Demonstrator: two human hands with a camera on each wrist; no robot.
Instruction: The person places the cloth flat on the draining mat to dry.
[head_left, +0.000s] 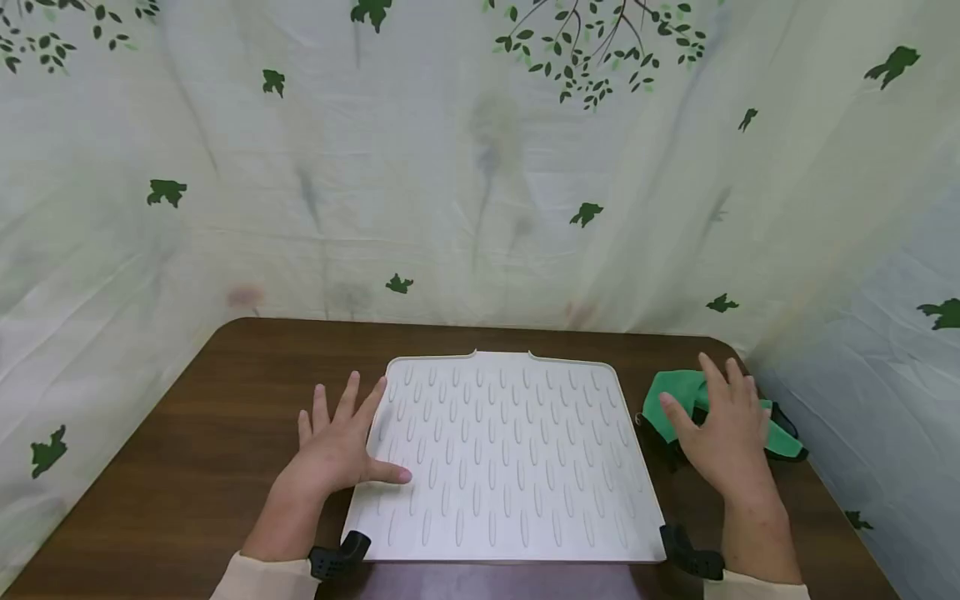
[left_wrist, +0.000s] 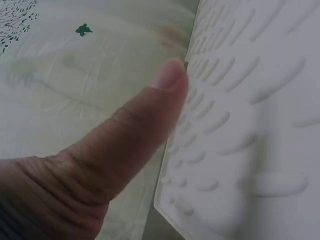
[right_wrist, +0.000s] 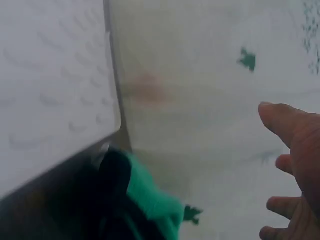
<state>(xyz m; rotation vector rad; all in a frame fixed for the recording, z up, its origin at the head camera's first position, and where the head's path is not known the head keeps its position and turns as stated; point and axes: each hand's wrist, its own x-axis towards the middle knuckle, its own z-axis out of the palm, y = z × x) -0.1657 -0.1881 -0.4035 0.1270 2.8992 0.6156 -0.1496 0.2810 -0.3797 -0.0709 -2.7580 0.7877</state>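
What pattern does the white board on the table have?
The white board has rows of narrow, elongated ovals, clearest in the head view.

two hands (head_left: 333, 450) (head_left: 726, 437), one white board (head_left: 504, 458), one green-black bundle (head_left: 675, 392), one table (head_left: 232, 408)

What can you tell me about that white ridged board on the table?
The white board looks like molded plastic, covered in rows of slim, elongated raised ridges. It has a thin rim, rounded far corners, and a far edge whose middle stretch sits between two small points. It appears to lie flat on the brown table. The person's left hand has its thumb over the left side; whether it touches is unclear.
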